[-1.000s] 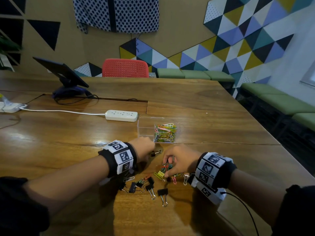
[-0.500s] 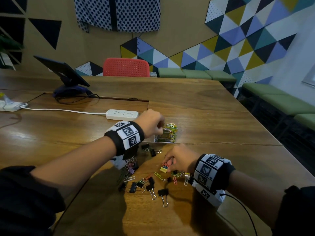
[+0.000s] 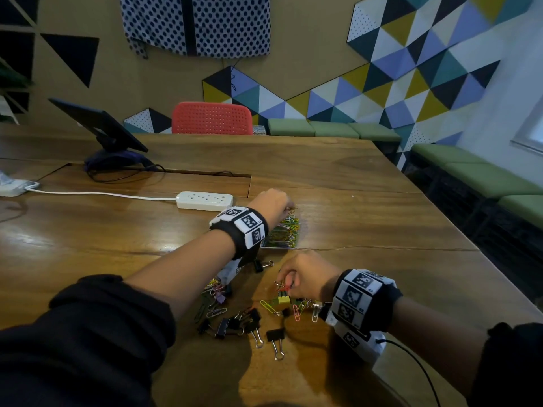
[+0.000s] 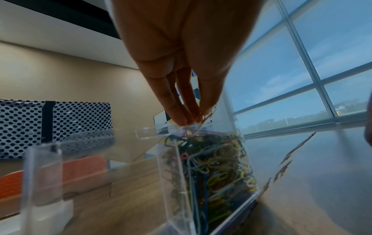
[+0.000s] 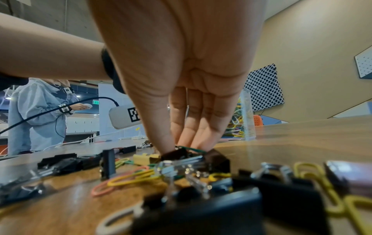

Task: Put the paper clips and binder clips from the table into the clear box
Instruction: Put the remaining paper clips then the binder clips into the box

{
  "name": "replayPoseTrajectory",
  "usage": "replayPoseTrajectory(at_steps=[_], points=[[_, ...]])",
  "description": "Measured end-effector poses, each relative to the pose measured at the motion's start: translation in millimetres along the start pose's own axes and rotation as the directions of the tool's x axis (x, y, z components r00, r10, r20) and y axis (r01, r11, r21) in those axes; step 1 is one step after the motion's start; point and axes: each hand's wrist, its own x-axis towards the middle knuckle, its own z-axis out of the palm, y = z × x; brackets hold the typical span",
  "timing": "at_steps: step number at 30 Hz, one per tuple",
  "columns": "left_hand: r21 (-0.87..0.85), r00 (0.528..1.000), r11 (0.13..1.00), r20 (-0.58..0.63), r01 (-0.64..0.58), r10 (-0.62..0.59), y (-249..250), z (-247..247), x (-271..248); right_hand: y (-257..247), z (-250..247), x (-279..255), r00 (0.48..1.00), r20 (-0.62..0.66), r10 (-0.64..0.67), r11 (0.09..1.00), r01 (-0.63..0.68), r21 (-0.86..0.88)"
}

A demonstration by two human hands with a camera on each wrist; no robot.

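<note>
The clear box (image 3: 279, 245) stands mid-table, one compartment packed with colored paper clips (image 3: 286, 230). My left hand (image 3: 289, 210) hovers over its top; in the left wrist view its fingertips (image 4: 182, 121) pinch a few paper clips (image 4: 208, 113) just above the rim of the box (image 4: 149, 132). Nearer me lies a loose pile of black binder clips (image 3: 252, 321) and paper clips (image 3: 214, 292). My right hand (image 3: 283, 282) is down on that pile, pinching a red paper clip and a few others. In the right wrist view its fingertips (image 5: 169, 146) touch the clips on the wood.
A white power strip (image 3: 204, 200) with its cable lies left of the box. A tablet on a stand (image 3: 100, 124) sits at the far left, a red chair (image 3: 212, 118) behind the table. Another person (image 5: 36, 114) stands off to the side.
My left hand rose from the pile and moved forward over the box with paper clips in its fingers. My right hand stayed at the pile and gathered clips.
</note>
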Motion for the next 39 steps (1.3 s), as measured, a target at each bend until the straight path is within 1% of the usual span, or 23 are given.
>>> replayPoseTrajectory(at_steps=[3,6,9,11,13,19,23,25,27,29,31,34,37,39], points=[[0.021,0.998,1.000,0.060,0.006,-0.007,0.9,7.4,1.5,2.3,-0.5,1.7,0.999,-0.027,0.022,1.000,-0.022,0.001],[0.034,0.997,0.999,0.079,0.007,-0.009,-0.6,14.1,-0.1,1.7,-0.6,1.2,1.000,-0.001,0.021,1.000,-0.021,0.014],[0.063,0.991,0.998,0.131,0.012,-0.020,-2.4,16.2,-2.8,0.2,-1.3,0.6,1.000,0.006,0.003,1.000,-0.003,0.013],[0.086,0.987,0.996,0.158,-0.013,0.000,-3.9,16.9,-5.7,-1.2,-2.8,1.0,1.000,0.008,-0.005,1.000,0.005,0.000],[0.046,0.989,0.999,0.145,-0.019,0.012,-4.1,16.8,-9.9,-3.5,-4.2,1.5,1.000,0.023,0.002,1.000,-0.002,-0.012],[-0.058,1.000,0.998,0.003,-0.010,0.010,-10.7,5.6,-26.6,-7.3,-4.6,1.1,0.998,0.067,-0.007,0.999,0.011,-0.049],[-0.109,1.000,0.994,-0.005,-0.015,0.015,-16.8,-5.5,-45.3,-6.1,-7.5,1.2,0.999,0.050,-0.009,1.000,0.010,-0.020],[-0.109,0.998,0.993,0.035,-0.038,0.042,-21.2,-7.9,-57.2,-5.8,-11.0,0.2,0.999,0.043,0.004,1.000,-0.005,0.018],[-0.125,0.991,0.991,0.117,-0.045,0.060,-24.1,-5.1,-69.4,-5.4,-14.7,-1.1,0.999,0.031,0.015,0.997,-0.017,0.071],[-0.144,0.975,0.989,0.213,-0.028,0.059,-24.0,1.7,-78.9,-6.2,-19.3,-1.7,1.000,0.008,0.021,0.994,-0.021,0.108],[-0.161,0.959,0.987,0.280,-0.002,0.047,-21.7,10.2,-84.3,-7.3,-23.3,-0.8,0.999,-0.033,0.004,0.990,0.000,0.140],[-0.172,0.949,0.985,0.316,0.034,0.023,-17.5,19.5,-88.0,-10.1,-29.7,0.2,0.995,-0.103,-0.008,0.983,0.027,0.182],[-0.183,0.935,0.979,0.353,0.094,-0.024,-16.1,22.8,-90.8,-10.9,-39.3,2.6,0.979,-0.203,0.020,0.983,0.018,0.180],[-0.132,0.914,0.985,0.402,0.113,-0.051,-17.3,23.5,-92.8,-9.4,-48.0,7.6,0.957,-0.284,0.052,0.979,0.008,0.205]])
